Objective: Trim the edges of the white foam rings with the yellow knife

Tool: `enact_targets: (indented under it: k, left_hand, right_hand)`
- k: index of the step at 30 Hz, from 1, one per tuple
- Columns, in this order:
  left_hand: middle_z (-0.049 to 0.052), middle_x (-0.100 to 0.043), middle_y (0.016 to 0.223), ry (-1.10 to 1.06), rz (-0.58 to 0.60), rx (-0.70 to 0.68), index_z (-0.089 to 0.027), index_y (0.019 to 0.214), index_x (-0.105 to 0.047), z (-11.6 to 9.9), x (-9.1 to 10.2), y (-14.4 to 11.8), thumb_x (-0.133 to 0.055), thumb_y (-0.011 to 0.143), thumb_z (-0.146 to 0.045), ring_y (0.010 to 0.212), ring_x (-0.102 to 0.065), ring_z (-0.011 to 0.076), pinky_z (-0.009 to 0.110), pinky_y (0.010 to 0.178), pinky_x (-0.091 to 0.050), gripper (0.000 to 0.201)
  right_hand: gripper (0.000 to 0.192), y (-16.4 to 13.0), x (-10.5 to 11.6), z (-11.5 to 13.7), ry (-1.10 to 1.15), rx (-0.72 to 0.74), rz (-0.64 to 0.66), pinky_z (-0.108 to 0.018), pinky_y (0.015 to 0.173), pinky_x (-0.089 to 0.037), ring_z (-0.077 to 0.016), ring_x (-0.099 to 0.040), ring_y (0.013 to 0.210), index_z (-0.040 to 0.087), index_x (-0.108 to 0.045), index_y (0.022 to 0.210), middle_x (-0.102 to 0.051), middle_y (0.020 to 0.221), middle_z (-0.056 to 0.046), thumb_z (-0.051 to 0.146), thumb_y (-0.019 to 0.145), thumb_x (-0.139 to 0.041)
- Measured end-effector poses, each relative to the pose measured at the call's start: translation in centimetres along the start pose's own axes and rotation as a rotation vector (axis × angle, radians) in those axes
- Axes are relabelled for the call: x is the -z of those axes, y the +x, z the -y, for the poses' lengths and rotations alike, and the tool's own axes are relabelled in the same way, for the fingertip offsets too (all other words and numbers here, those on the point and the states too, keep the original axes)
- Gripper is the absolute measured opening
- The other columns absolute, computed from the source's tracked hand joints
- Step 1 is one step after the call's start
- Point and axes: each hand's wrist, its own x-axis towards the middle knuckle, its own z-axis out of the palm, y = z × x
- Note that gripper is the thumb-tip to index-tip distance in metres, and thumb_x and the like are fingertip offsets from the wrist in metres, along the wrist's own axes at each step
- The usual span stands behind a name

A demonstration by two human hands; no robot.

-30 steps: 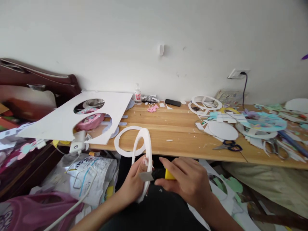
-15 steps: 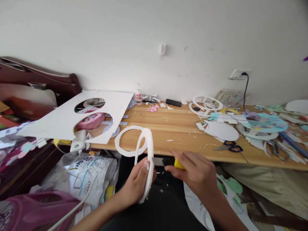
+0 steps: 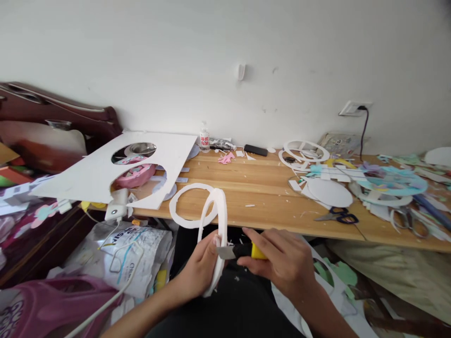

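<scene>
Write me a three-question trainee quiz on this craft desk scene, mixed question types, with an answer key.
1. True or false: the left hand holds a white foam ring on edge, above the lap.
2. Which tool does the right hand hold against that ring? A) scissors B) yellow-handled utility knife C) glue bottle
3. Fill in: a second white ring lies flat on the wooden ____, near its front edge.

Key
1. True.
2. B. The blue-handled scissors lie on the table, untouched.
3. Table.
</scene>
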Motion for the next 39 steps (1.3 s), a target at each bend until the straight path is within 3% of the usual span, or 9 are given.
enact_targets:
  k: [4, 7, 13, 15, 18, 25, 33, 36, 39]
  left_hand:
    - [-0.007, -0.039, 0.051, -0.043, 0.153, -0.074, -0.02, 0.077, -0.048, 0.0, 0.1, -0.1, -0.041, 0.094, -0.062, 0.041, -0.029, 0.0073, 0.02, 0.04, -0.023, 0.046]
    - [-0.008, -0.037, 0.049, -0.074, 0.175, -0.121, -0.02, 0.078, -0.047, 0.0, 0.2, -0.1, -0.038, 0.097, -0.057, 0.038, -0.029, 0.0072, 0.019, 0.039, -0.023, 0.043]
    - [-0.006, -0.042, 0.05, 0.046, 0.085, -0.103, -0.021, 0.076, -0.047, -0.9, -0.6, 0.5, -0.041, 0.094, -0.062, 0.04, -0.033, 0.0091, 0.02, 0.039, -0.028, 0.045]
    - [-0.001, -0.055, 0.062, 0.228, 0.027, -0.207, -0.02, 0.078, -0.052, -1.1, -0.6, 0.8, -0.045, 0.094, -0.058, 0.054, -0.046, 0.0124, 0.022, 0.052, -0.04, 0.042]
    - [0.005, -0.065, 0.083, 0.496, 0.033, -0.339, -0.018, 0.086, -0.058, -0.8, 0.0, 1.1, -0.045, 0.098, -0.046, 0.077, -0.056, 0.0177, 0.026, 0.073, -0.045, 0.033]
    - [0.002, -0.06, 0.071, 0.872, 0.019, -0.347, -0.02, 0.088, -0.05, 0.8, 1.2, 1.5, -0.031, 0.101, -0.04, 0.06, -0.052, 0.0158, 0.026, 0.059, -0.039, 0.03]
    - [-0.001, -0.057, 0.057, 1.281, -0.197, -0.371, -0.023, 0.084, -0.043, 1.6, 0.6, 2.3, -0.032, 0.098, -0.029, 0.05, -0.06, 0.0198, 0.026, 0.047, -0.025, 0.019]
    - [0.001, -0.06, 0.058, 1.408, -0.179, -0.418, -0.021, 0.088, -0.046, 1.4, 0.7, 3.0, -0.033, 0.099, -0.03, 0.052, -0.064, 0.0214, 0.027, 0.046, -0.026, 0.019]
    - [0.002, -0.064, 0.062, 1.428, -0.071, -0.447, -0.02, 0.09, -0.049, 0.7, 0.4, 3.8, -0.036, 0.099, -0.033, 0.057, -0.066, 0.0203, 0.025, 0.049, -0.032, 0.021]
  right_hand:
    - [0.038, -0.7, 0.2, -2.3, -0.157, -0.06, -0.014, -0.028, 0.066, -0.037, -0.014, -0.059, 0.064, 0.015, -0.071, 0.11, -0.066, 0.069, -0.003, 0.047, 0.092, -0.062]
    - [0.034, -1.1, 0.6, -3.7, -0.201, -0.099, -0.037, -0.027, 0.066, -0.039, -0.0139, -0.06, 0.065, 0.015, -0.07, 0.111, -0.067, 0.071, -0.003, 0.042, 0.092, -0.065]
    - [0.064, -0.1, -0.2, 0.3, 0.421, -0.233, -0.043, -0.025, 0.065, -0.048, -0.0148, -0.063, 0.067, 0.016, -0.066, 0.106, -0.069, 0.079, -0.004, 0.074, 0.084, -0.049]
    - [0.058, 0.5, -1.1, 1.9, 0.586, -0.393, 0.025, -0.022, 0.059, -0.047, -0.0122, -0.059, 0.06, 0.018, -0.064, 0.1, -0.067, 0.075, 0.0, 0.072, 0.082, -0.057]
    - [0.03, 1.1, -2.3, 2.7, 0.705, -0.553, 0.179, -0.02, 0.057, -0.043, -0.0098, -0.054, 0.06, 0.019, -0.062, 0.092, -0.062, 0.072, 0.003, 0.049, 0.092, -0.058]
    - [0.023, -0.3, -3.7, 1.6, 0.579, -0.466, 0.254, -0.021, 0.054, -0.032, -0.0085, -0.044, 0.056, 0.02, -0.05, 0.072, -0.049, 0.062, 0.006, 0.028, 0.093, -0.057]
    - [0.023, -2.2, -6.5, 2.4, 0.272, -0.259, -0.075, -0.027, 0.061, -0.033, -0.0128, -0.047, 0.059, 0.021, -0.048, 0.072, -0.051, 0.062, 0.001, 0.014, 0.094, -0.049]
    - [0.018, -2.2, -6.6, 1.6, 0.343, -0.297, -0.032, -0.025, 0.061, -0.037, -0.012, -0.052, 0.06, 0.021, -0.053, 0.077, -0.057, 0.067, 0.0, 0.02, 0.095, -0.05]
    - [0.017, -2.6, -5.7, 0.0, 0.451, -0.401, 0.04, -0.021, 0.058, -0.039, -0.0106, -0.053, 0.059, 0.02, -0.056, 0.078, -0.059, 0.066, 0.002, 0.029, 0.093, -0.057]
